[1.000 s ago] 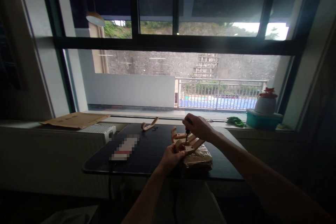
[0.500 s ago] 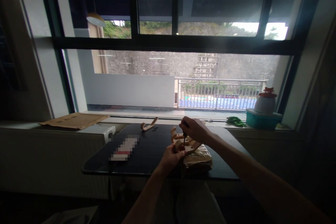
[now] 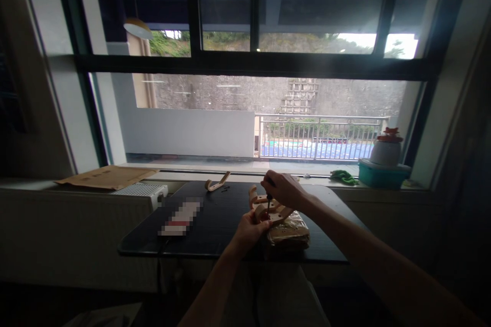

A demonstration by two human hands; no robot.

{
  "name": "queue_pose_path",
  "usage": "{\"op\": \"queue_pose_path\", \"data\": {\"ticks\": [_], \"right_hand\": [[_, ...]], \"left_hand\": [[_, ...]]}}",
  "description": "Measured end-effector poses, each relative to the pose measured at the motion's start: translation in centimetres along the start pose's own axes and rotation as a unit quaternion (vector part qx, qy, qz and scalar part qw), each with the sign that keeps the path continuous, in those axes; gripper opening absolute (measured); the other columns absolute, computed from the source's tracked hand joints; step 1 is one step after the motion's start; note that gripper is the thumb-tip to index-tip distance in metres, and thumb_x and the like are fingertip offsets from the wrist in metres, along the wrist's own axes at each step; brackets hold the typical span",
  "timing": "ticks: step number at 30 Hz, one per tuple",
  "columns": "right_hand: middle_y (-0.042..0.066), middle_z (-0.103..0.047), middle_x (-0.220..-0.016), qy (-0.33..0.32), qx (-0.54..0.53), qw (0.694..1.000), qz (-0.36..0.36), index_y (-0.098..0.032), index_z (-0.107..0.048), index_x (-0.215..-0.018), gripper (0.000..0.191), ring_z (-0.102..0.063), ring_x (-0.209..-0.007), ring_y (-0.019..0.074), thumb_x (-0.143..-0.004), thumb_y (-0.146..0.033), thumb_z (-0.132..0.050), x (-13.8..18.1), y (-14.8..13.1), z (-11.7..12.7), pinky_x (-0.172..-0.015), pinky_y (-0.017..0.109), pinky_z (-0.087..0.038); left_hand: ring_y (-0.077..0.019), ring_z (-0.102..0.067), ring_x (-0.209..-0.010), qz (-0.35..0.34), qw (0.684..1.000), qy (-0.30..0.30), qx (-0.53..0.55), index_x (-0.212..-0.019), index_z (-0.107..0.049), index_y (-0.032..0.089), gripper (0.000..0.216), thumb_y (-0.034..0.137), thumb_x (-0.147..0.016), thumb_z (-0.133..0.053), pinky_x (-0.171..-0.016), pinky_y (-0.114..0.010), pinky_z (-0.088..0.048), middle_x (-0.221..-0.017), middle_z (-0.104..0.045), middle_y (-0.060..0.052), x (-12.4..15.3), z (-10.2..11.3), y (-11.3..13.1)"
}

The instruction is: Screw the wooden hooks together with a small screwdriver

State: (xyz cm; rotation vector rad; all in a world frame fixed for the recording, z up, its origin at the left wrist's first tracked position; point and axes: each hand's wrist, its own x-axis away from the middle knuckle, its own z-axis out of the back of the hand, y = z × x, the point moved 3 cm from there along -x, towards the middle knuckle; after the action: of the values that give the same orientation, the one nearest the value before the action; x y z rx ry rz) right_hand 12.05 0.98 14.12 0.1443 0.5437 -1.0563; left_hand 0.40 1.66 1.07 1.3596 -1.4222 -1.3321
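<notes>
On the dark table [image 3: 215, 230] my left hand [image 3: 248, 230] is closed round the near end of a light wooden hook rack [image 3: 268, 208], steadying it. My right hand [image 3: 282, 189] is closed on a small screwdriver [image 3: 268, 203] that stands upright with its tip down on the wood. The rack rests partly on a clear plastic bag [image 3: 288, 233] holding more wooden pieces. A single loose wooden hook [image 3: 217, 182] lies at the far side of the table with small dark screws [image 3: 226, 188] beside it.
A pixelated flat item [image 3: 180, 218] lies left on the table. On the sill are a cardboard sheet [image 3: 107, 176], a white ribbed box [image 3: 140, 190], a green cloth [image 3: 344, 177] and a teal tub [image 3: 381, 174] with a white and orange container [image 3: 385, 149]. A large window fills the view behind.
My right hand with the screwdriver has shifted slightly left and down over the rack. The left hand keeps its grip.
</notes>
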Motion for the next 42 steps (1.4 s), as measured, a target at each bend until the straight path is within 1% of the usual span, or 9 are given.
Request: {"op": "queue_pose_path", "data": {"ticks": [8,15,17,22,27,32,35,39,42], "right_hand": [[0.001,-0.064,-0.072,-0.017,0.013,1.0,0.02,-0.019,-0.056,-0.091,0.019,-0.053,-0.06,0.0112,-0.092,-0.032,-0.042,0.3,-0.7,0.2,-0.053,0.022,-0.026],[0.004,-0.066,-0.078,-0.031,0.027,0.999,-0.001,-0.017,-0.054,-0.098,0.023,-0.054,-0.062,0.0124,-0.093,-0.03,-0.037,0.2,-0.5,-0.1,-0.053,0.023,-0.028],[0.004,-0.066,-0.078,-0.05,0.038,0.998,0.009,-0.018,-0.056,-0.097,0.023,-0.054,-0.062,0.0126,-0.091,-0.031,-0.039,0.0,-0.5,0.4,-0.053,0.023,-0.027],[0.004,-0.067,-0.077,-0.127,0.067,0.989,0.04,-0.018,-0.064,-0.088,0.021,-0.054,-0.062,0.0129,-0.083,-0.035,-0.052,-1.0,0.0,1.6,-0.052,0.022,-0.029],[0.007,-0.066,-0.077,-0.166,0.097,0.981,0.021,-0.015,-0.067,-0.085,0.028,-0.056,-0.062,0.0141,-0.084,-0.039,-0.051,-2.1,0.2,1.9,-0.053,0.023,-0.033],[0.002,-0.067,-0.077,-0.22,0.087,0.971,0.034,-0.019,-0.067,-0.088,0.02,-0.055,-0.058,0.0112,-0.076,-0.033,-0.06,-2.7,0.0,2.5,-0.05,0.021,-0.034],[0.001,-0.067,-0.076,-0.227,0.083,0.97,0.037,-0.02,-0.068,-0.087,0.019,-0.054,-0.058,0.0106,-0.077,-0.033,-0.059,-2.9,0.0,2.4,-0.05,0.02,-0.034],[0.006,-0.066,-0.075,-0.206,0.101,0.973,0.014,-0.015,-0.068,-0.085,0.03,-0.054,-0.059,0.0133,-0.083,-0.04,-0.052,-2.9,0.2,2.1,-0.051,0.023,-0.034],[0.005,-0.066,-0.075,-0.226,0.094,0.97,0.01,-0.016,-0.068,-0.085,0.028,-0.054,-0.056,0.0122,-0.081,-0.04,-0.054,-2.9,0.3,2.4,-0.05,0.023,-0.035]], "left_hand": [[-0.0129,-0.058,-0.058,-0.005,1.0,0.001,-0.006,-0.067,-0.066,0.013,0.028,0.023,-0.046,-0.083,-0.061,-0.025,-0.047,-0.058,-0.063,0.002,-0.1,0.1,0.1],[-0.0138,-0.059,-0.057,-0.009,0.999,0.038,-0.006,-0.066,-0.067,0.013,0.024,0.026,-0.051,-0.08,-0.06,-0.025,-0.047,-0.058,-0.065,0.001,-0.2,-0.2,-0.2],[-0.0135,-0.059,-0.056,-0.011,0.999,0.042,-0.006,-0.066,-0.067,0.014,0.023,0.024,-0.05,-0.079,-0.06,-0.024,-0.047,-0.057,-0.065,0.002,-0.3,-0.2,-0.3],[-0.0122,-0.057,-0.053,-0.02,0.998,0.051,-0.009,-0.062,-0.065,0.014,0.019,0.022,-0.05,-0.078,-0.057,-0.023,-0.045,-0.053,-0.063,0.003,-0.5,-0.1,-0.3],[-0.0133,-0.058,-0.055,-0.029,0.998,0.053,-0.013,-0.063,-0.067,0.013,0.018,0.022,-0.05,-0.078,-0.058,-0.023,-0.046,-0.055,-0.064,0.002,-0.6,-0.1,-0.2],[-0.0141,-0.058,-0.054,-0.029,0.998,0.05,-0.02,-0.06,-0.068,0.013,0.016,0.022,-0.051,-0.077,-0.056,-0.024,-0.046,-0.053,-0.064,0.001,-0.8,-0.1,-0.3],[-0.0149,-0.059,-0.056,-0.029,0.998,0.052,-0.022,-0.062,-0.069,0.013,0.016,0.022,-0.051,-0.077,-0.057,-0.024,-0.047,-0.055,-0.065,0.001,-0.8,0.0,-0.3],[-0.015,-0.059,-0.057,-0.032,0.997,0.058,-0.026,-0.062,-0.069,0.014,0.016,0.023,-0.051,-0.077,-0.058,-0.024,-0.046,-0.055,-0.065,0.001,-0.7,-0.1,-0.2],[-0.0145,-0.058,-0.054,-0.033,0.997,0.059,-0.031,-0.061,-0.068,0.014,0.016,0.023,-0.051,-0.077,-0.057,-0.024,-0.046,-0.053,-0.064,0.001,-0.6,-0.1,-0.1]]}}
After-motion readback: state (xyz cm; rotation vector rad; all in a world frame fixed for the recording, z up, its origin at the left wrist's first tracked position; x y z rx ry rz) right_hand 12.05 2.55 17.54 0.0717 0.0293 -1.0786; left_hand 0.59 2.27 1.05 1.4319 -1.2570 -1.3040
